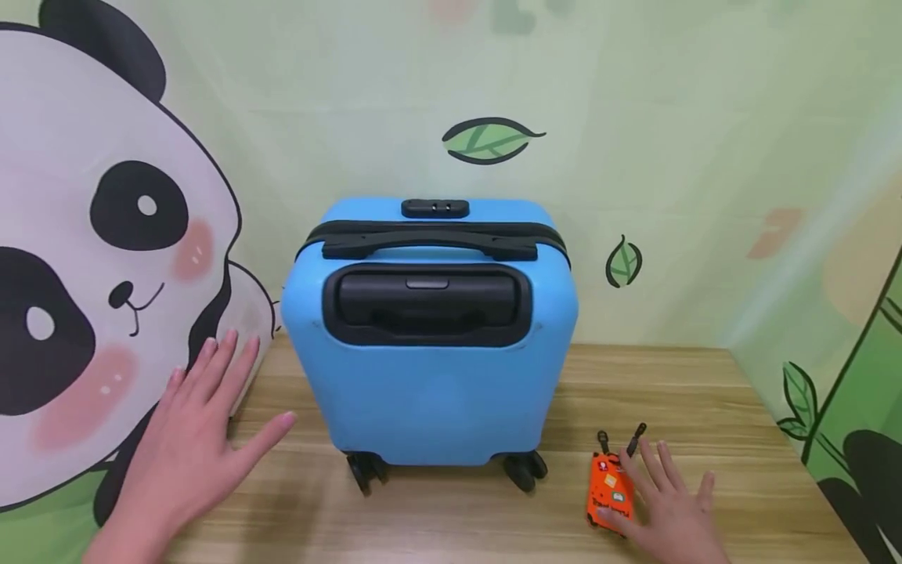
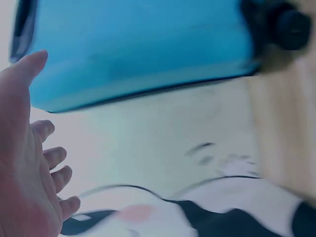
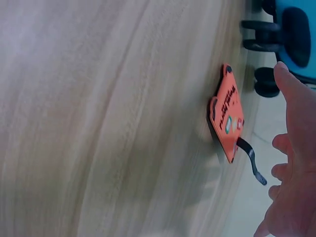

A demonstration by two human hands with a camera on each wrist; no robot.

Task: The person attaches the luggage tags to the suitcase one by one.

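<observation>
A light blue suitcase (image 1: 437,399) with black trim stands upright on its wheels, its black carry handle (image 1: 430,243) folded along the top. To its left, my left hand (image 1: 190,431) is held up with fingers spread and touches nothing; the left wrist view shows the suitcase side (image 2: 143,49) beyond the thumb. An orange luggage tag (image 1: 607,492) shaped like a small suitcase, with a black strap, lies to the right. My right hand (image 1: 669,501) hovers by the tag, fingers spread, overlapping its right edge in the head view. In the right wrist view the tag (image 3: 229,111) lies apart from the fingers.
The wood-grain tabletop (image 1: 655,384) carries the suitcase and tag. Behind it hangs a pale green cloth backdrop (image 1: 676,141) printed with leaves and a large panda (image 1: 70,117) at the left. Black double wheels (image 1: 524,470) stick out under the suitcase.
</observation>
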